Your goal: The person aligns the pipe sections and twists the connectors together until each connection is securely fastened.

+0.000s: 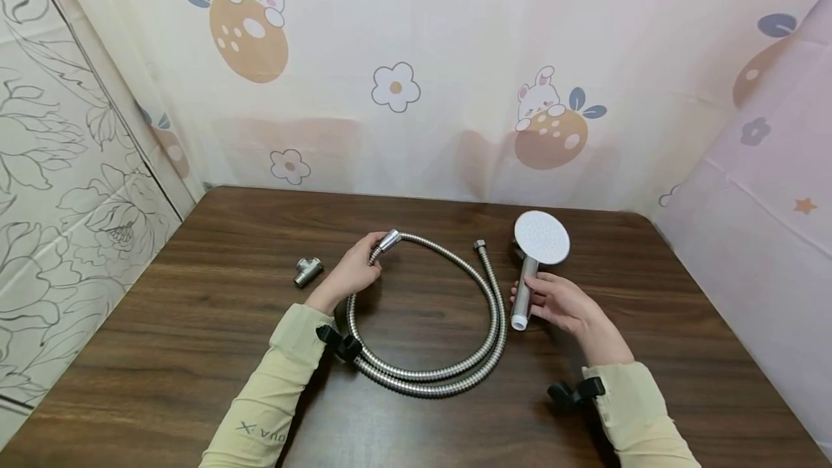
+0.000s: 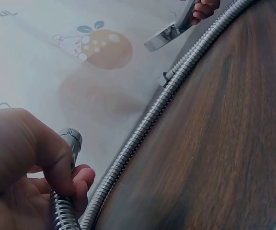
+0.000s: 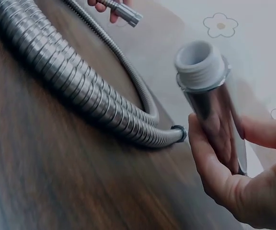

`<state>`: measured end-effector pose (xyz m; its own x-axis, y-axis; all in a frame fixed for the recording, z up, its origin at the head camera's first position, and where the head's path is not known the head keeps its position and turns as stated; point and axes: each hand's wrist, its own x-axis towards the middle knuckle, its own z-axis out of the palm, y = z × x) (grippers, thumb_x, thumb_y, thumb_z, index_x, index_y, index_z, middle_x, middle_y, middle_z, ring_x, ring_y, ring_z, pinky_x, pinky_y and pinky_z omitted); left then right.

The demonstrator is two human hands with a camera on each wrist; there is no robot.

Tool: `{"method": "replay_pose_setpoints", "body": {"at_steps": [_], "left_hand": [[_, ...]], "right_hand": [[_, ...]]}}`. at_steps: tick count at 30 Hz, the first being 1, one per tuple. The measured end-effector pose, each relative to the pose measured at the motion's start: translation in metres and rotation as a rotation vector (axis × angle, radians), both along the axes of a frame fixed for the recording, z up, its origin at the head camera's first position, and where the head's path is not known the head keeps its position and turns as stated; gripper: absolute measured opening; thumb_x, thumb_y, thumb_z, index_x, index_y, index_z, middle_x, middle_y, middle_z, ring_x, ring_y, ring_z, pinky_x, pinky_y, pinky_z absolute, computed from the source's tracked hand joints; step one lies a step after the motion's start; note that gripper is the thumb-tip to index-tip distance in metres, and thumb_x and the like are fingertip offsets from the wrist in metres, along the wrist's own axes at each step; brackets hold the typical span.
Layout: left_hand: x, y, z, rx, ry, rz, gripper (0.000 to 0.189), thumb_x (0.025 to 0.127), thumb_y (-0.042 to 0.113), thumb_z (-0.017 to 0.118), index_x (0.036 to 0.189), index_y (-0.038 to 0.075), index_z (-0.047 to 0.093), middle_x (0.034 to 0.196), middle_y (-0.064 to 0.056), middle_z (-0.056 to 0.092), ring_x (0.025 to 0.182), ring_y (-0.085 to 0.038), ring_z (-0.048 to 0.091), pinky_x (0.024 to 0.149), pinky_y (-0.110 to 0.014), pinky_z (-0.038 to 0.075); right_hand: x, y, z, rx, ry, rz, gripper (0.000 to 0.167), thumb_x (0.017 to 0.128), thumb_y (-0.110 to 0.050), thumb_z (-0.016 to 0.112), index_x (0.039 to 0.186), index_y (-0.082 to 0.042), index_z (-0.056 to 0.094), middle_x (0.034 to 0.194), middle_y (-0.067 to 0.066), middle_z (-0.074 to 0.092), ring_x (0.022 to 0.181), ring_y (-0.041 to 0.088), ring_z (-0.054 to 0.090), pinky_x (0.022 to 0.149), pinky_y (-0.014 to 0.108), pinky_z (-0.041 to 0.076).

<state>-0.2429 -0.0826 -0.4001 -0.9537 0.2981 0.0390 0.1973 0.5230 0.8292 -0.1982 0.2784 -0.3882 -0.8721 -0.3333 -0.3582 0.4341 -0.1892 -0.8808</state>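
A coiled metal shower hose (image 1: 425, 374) lies on the table, and my left hand (image 1: 353, 271) pinches it just below its chrome end fitting (image 1: 390, 239). In the left wrist view, thumb and fingertips close round the hose beneath that fitting (image 2: 71, 139). The hose's other end, a hex nut (image 1: 479, 244), rests on the tabletop. My right hand (image 1: 564, 302) holds a shower head (image 1: 542, 238) by its chrome handle, white spray face turned up. The handle's white threaded end (image 3: 200, 64) points free of the fingers in the right wrist view.
A small chrome T-shaped fitting (image 1: 308, 271) lies left of my left hand. The dark wooden table (image 1: 162, 323) meets a patterned curtain (image 1: 448, 143) at its back, with patterned sheets on both sides. Black straps with small mounts sit at both wrists.
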Motion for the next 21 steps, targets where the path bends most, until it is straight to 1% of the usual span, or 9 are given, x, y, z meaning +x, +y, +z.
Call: {"method": "replay_pose_setpoints", "body": {"at_steps": [2, 4, 6, 9, 13, 17, 18, 21], "left_hand": [[-0.001, 0.000, -0.001, 0.014, -0.015, 0.010, 0.055, 0.085, -0.006, 0.048, 0.137, 0.010, 0.035, 0.119, -0.014, 0.051, 0.096, -0.025, 0.049, 0.071, -0.030, 0.043], [-0.002, 0.001, -0.001, 0.035, -0.041, 0.019, 0.054, 0.086, -0.005, 0.048, 0.136, 0.011, 0.035, 0.121, -0.014, 0.050, 0.097, -0.025, 0.050, 0.070, -0.029, 0.043], [-0.002, 0.002, 0.001, 0.064, -0.051, 0.027, 0.054, 0.086, -0.004, 0.049, 0.136, 0.010, 0.036, 0.122, -0.014, 0.050, 0.101, -0.025, 0.050, 0.073, -0.029, 0.043], [-0.002, 0.002, 0.001, 0.144, -0.087, 0.044, 0.052, 0.086, -0.003, 0.049, 0.135, 0.009, 0.037, 0.122, -0.016, 0.049, 0.099, -0.025, 0.052, 0.074, -0.031, 0.044], [-0.003, 0.004, 0.003, 0.241, -0.108, 0.073, 0.045, 0.087, -0.001, 0.047, 0.131, 0.005, 0.040, 0.114, -0.017, 0.049, 0.088, -0.021, 0.055, 0.072, -0.030, 0.047], [-0.005, 0.006, 0.002, 0.263, -0.098, 0.111, 0.037, 0.091, 0.009, 0.049, 0.128, 0.004, 0.044, 0.106, -0.015, 0.051, 0.081, -0.019, 0.058, 0.070, -0.028, 0.049], [-0.006, 0.006, 0.001, 0.261, -0.098, 0.124, 0.036, 0.092, 0.011, 0.050, 0.127, 0.003, 0.045, 0.105, -0.015, 0.051, 0.081, -0.021, 0.059, 0.069, -0.028, 0.050], [-0.007, 0.007, 0.000, 0.271, -0.084, 0.147, 0.033, 0.093, 0.016, 0.050, 0.123, 0.003, 0.048, 0.102, -0.015, 0.055, 0.074, -0.018, 0.059, 0.066, -0.027, 0.049]], "right_hand": [[-0.001, -0.002, 0.002, 0.004, 0.010, 0.002, 0.056, 0.097, -0.013, 0.040, 0.137, 0.008, 0.007, 0.097, 0.005, 0.060, 0.093, 0.016, 0.062, 0.079, 0.028, 0.050], [-0.002, -0.005, 0.004, 0.000, 0.014, -0.008, 0.050, 0.097, -0.012, 0.042, 0.133, 0.006, 0.013, 0.097, 0.006, 0.059, 0.092, 0.016, 0.062, 0.079, 0.028, 0.050], [-0.004, -0.007, 0.005, -0.009, 0.016, -0.026, 0.044, 0.096, -0.011, 0.043, 0.129, 0.003, 0.019, 0.097, 0.006, 0.059, 0.092, 0.016, 0.062, 0.078, 0.027, 0.050], [-0.007, -0.011, 0.006, -0.009, 0.021, -0.045, 0.036, 0.095, -0.010, 0.045, 0.123, 0.000, 0.025, 0.094, 0.004, 0.060, 0.090, 0.015, 0.063, 0.075, 0.027, 0.051], [-0.009, -0.017, 0.008, -0.005, 0.042, -0.037, 0.031, 0.095, -0.010, 0.045, 0.119, -0.001, 0.027, 0.091, 0.002, 0.061, 0.090, 0.014, 0.063, 0.075, 0.026, 0.051], [-0.010, -0.021, 0.009, 0.002, 0.062, -0.030, 0.033, 0.095, -0.009, 0.045, 0.120, 0.000, 0.026, 0.091, 0.003, 0.061, 0.089, 0.013, 0.062, 0.075, 0.027, 0.051], [-0.011, -0.022, 0.010, 0.005, 0.067, -0.032, 0.033, 0.095, -0.009, 0.045, 0.120, 0.000, 0.026, 0.092, 0.003, 0.061, 0.089, 0.013, 0.062, 0.074, 0.027, 0.051], [-0.013, -0.025, 0.010, 0.014, 0.082, -0.040, 0.031, 0.095, -0.010, 0.046, 0.118, -0.002, 0.027, 0.094, 0.003, 0.058, 0.089, 0.013, 0.061, 0.073, 0.027, 0.050]]}}
